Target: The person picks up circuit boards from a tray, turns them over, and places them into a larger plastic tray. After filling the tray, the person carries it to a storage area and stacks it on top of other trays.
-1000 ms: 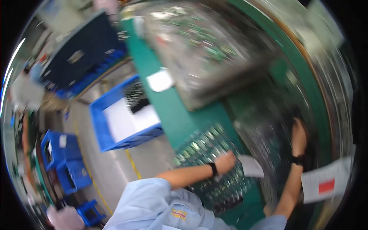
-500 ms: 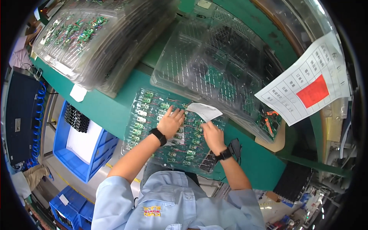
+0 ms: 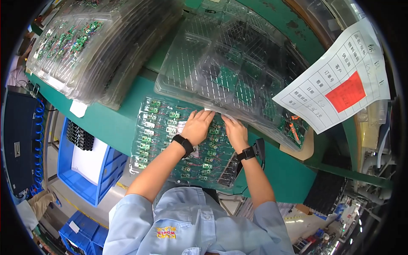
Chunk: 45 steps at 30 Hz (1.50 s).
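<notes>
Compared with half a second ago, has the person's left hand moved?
Yes. Judged against the tray of circuit boards beneath it, the left hand has shifted rightward and toward the tray's far edge.

Green circuit boards (image 3: 174,115), green tabletop (image 3: 280,180), blue bin (image 3: 111,168)

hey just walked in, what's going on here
A person in a light blue shirt has the left hand and right hand at the far edge of a clear plastic tray of small green circuit boards. Their fingers are at a white paper slip; whether they grip or press it isn't clear. Stacked clear trays stand farther left on the green table.
</notes>
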Each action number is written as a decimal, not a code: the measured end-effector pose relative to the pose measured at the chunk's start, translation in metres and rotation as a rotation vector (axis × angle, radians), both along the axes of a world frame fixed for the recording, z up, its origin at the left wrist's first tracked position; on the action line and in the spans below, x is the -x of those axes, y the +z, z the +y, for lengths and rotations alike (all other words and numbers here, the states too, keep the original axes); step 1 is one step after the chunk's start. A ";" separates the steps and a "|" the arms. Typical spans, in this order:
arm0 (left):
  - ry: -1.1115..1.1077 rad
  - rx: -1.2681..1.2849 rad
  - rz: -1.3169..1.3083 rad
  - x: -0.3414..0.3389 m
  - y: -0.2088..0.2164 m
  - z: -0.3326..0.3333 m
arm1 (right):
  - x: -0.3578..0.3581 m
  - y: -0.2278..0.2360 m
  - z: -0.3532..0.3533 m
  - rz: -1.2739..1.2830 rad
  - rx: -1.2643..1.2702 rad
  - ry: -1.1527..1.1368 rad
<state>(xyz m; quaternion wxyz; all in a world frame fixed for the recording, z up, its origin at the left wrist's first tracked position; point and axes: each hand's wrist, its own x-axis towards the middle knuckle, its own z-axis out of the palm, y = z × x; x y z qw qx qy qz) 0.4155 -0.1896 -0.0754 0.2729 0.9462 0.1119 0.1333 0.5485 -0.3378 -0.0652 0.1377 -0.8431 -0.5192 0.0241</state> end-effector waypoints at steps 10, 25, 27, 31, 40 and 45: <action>0.038 0.044 0.016 0.027 0.009 -0.003 | -0.003 0.004 -0.007 -0.004 0.084 0.044; 0.320 0.151 -0.057 0.146 0.160 0.028 | -0.092 0.181 0.182 -0.461 -0.184 -0.018; 0.387 0.120 -0.019 0.165 0.155 0.033 | -0.134 0.133 0.255 -0.459 -0.288 -0.069; 0.583 0.133 0.050 0.212 0.147 0.028 | -0.181 0.077 0.342 -0.572 -0.483 -0.030; 0.756 0.197 0.151 0.246 0.121 0.035 | -0.162 0.095 0.344 -0.577 -0.306 0.026; 0.658 0.194 0.116 0.238 0.116 0.048 | -0.105 0.166 0.263 -0.617 -0.224 0.190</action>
